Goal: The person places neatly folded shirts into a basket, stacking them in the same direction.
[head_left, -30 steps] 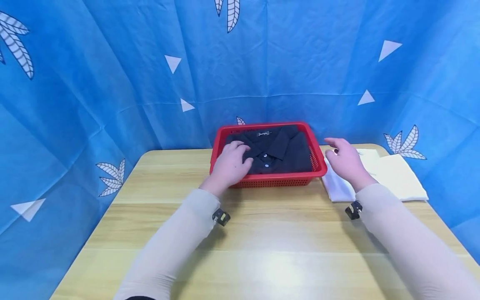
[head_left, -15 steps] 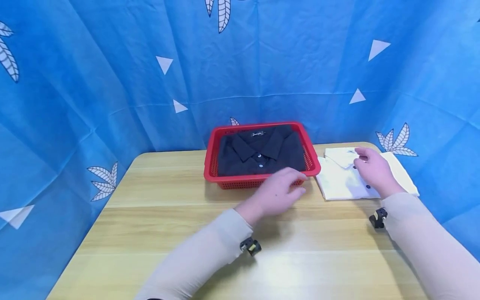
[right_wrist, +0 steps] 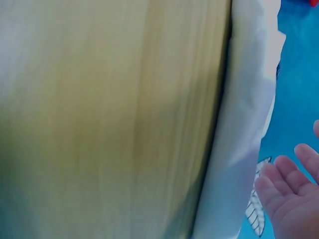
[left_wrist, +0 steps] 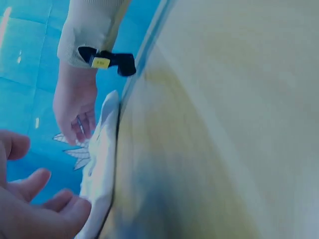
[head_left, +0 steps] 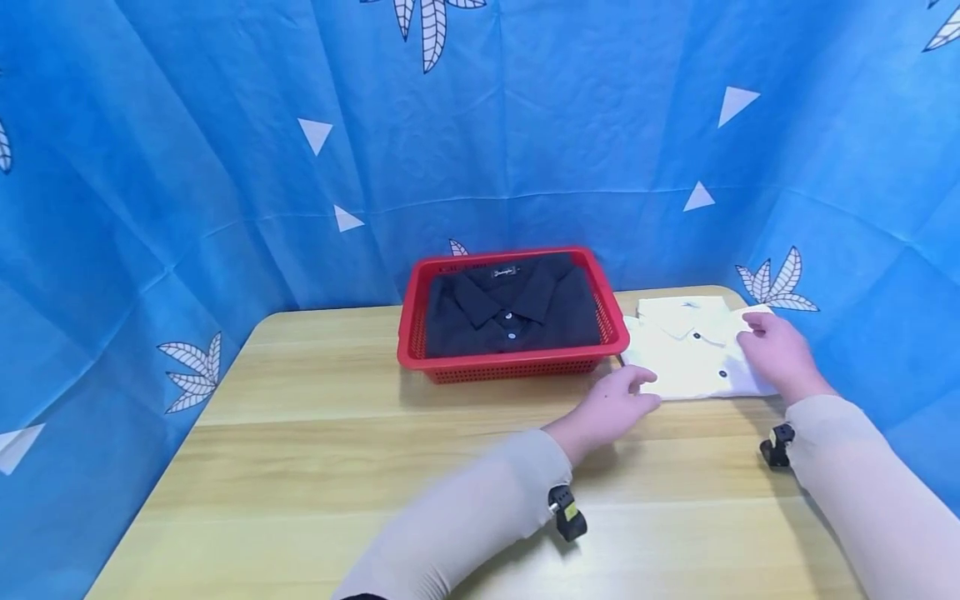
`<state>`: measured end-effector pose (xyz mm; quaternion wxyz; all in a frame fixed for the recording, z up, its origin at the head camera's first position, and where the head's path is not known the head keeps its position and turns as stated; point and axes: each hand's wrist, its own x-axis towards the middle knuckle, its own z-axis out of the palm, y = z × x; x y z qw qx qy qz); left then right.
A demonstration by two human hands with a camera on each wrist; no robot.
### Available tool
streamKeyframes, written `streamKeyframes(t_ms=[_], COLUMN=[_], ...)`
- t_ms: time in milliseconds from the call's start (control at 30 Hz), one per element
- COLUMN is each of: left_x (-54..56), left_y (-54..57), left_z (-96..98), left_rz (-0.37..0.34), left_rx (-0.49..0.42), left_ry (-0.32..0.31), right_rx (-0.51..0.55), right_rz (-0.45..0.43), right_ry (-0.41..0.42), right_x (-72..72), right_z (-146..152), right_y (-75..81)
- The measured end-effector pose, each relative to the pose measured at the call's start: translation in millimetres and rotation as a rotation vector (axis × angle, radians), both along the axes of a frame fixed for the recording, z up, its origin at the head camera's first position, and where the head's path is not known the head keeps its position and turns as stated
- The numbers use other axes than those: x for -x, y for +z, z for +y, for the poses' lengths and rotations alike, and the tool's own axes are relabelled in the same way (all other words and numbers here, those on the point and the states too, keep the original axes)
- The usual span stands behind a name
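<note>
A folded white shirt with a collar and dark buttons lies on the table, right of the red basket. My left hand is at its front left corner, fingers loosely bent; in the left wrist view they appear close to the shirt's edge, and contact is unclear. Over the shirt's right side is my right hand. The right wrist view has its fingers extended beside the white cloth, with nothing held. A folded black shirt with light buttons sits collar-up inside the red basket.
The wooden table reaches back to a blue curtain with white leaf and triangle prints. The basket stands near the table's back edge, its right rim close to the white shirt. Each sleeve carries a small black wrist camera.
My left hand has left the black shirt in the basket and moved right to the white shirt. My right hand has shifted right across the white shirt. The view has turned slightly right.
</note>
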<state>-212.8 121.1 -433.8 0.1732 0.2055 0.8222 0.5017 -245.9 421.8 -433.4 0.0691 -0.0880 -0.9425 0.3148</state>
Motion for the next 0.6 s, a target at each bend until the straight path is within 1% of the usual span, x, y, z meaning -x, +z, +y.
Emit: streamKeyframes(t_ms=[67,133,200,333,433,533,600], left_x=[-1.6,-1.5,-0.9,1.5,4.3,8.1,11.0], left_y=[-3.0,-5.3,-6.3,-7.5,-8.0,-9.3,-10.3], left_z=[10.1,19.6,27.5,38.6,43.5,46.6,48.5], left_rz=[-0.05,-0.065,-0.075,-0.097,-0.11,-0.125,-0.137], left_rx=[-0.038,-0.056,-0.067,-0.078,-0.064,-0.052,-0.071], left_ry=[0.082,0.15,0.203,0.277,0.327,0.385,0.418], right_rx=[-0.001,-0.005,-0.021,-0.032,-0.009,-0.005,0.006], right_rz=[0.0,0.001,0.001,-0.021,-0.039,-0.06,-0.081], right_ry=[-0.014,-0.029,-0.054,-0.104,-0.13,-0.126,-0.115], right_x=[-0.9,-2.2,-3.5,-5.6,-6.4,-7.4,-8.7], right_z=[4,9,15,24,28,34,38], right_y=[-0.7,-0.7,-0.7,-1.4,-2.7,-5.0,-6.7])
